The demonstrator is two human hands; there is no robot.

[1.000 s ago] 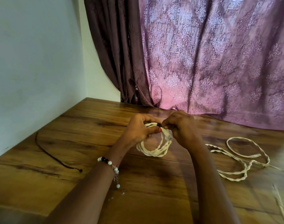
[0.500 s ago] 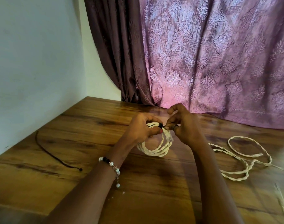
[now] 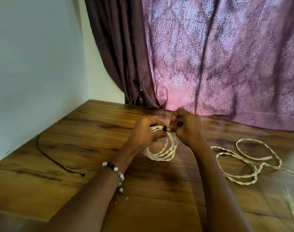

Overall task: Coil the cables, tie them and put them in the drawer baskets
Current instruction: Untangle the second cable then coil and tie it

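A cream twisted cable wound into a coil (image 3: 161,154) stands on the wooden table (image 3: 96,141) in the middle of the view. My left hand (image 3: 145,133) grips the top of the coil. A small black tie (image 3: 164,128) wraps the strands there. My right hand (image 3: 184,127) pinches the tie's end right beside the left thumb. A second cream twisted cable (image 3: 243,162) lies loose on the table to the right.
A thin dark cord (image 3: 54,162) curves across the table's left part, near the white wall (image 3: 34,64). A purple patterned curtain (image 3: 209,56) hangs behind the table. Another cream strand (image 3: 291,208) runs off the lower right edge.
My right hand's fingers have shifted at the tie, lifting a little above the coil top. The left hand and coil stay in place.
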